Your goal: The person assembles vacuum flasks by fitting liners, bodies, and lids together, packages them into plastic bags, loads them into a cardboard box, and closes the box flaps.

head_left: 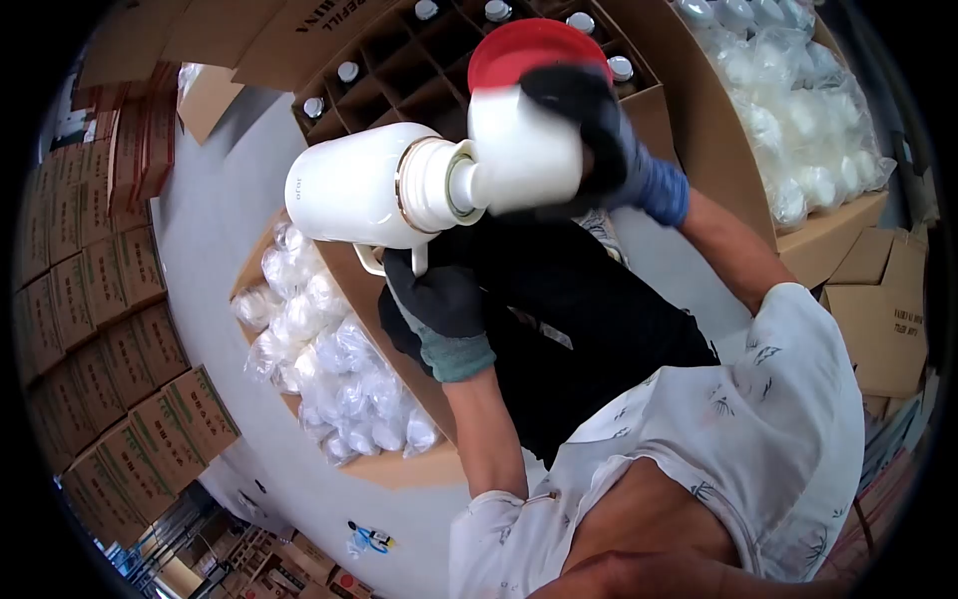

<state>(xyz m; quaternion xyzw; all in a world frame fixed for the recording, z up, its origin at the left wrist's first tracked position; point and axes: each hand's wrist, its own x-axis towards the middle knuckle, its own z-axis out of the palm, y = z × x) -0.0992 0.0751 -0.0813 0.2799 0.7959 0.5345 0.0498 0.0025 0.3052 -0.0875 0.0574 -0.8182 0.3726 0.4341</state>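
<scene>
1. Two gloved hands: the left hand [439, 299] grips the handle of a white flask [349, 190], tipped sideways; the right hand [599, 140] clasps a motion-blurred white cylinder [524, 150] with a red disc [534, 48] at one end, by the flask's mouth.
2. Both hide the near edge of a divided carton [649, 120]; silver-capped bottles [497, 10] line its far edge.
3. Bagged goods [339, 369] fill a carton leftward.
4. Left forearm reaches forward; right arm bends inward.
</scene>
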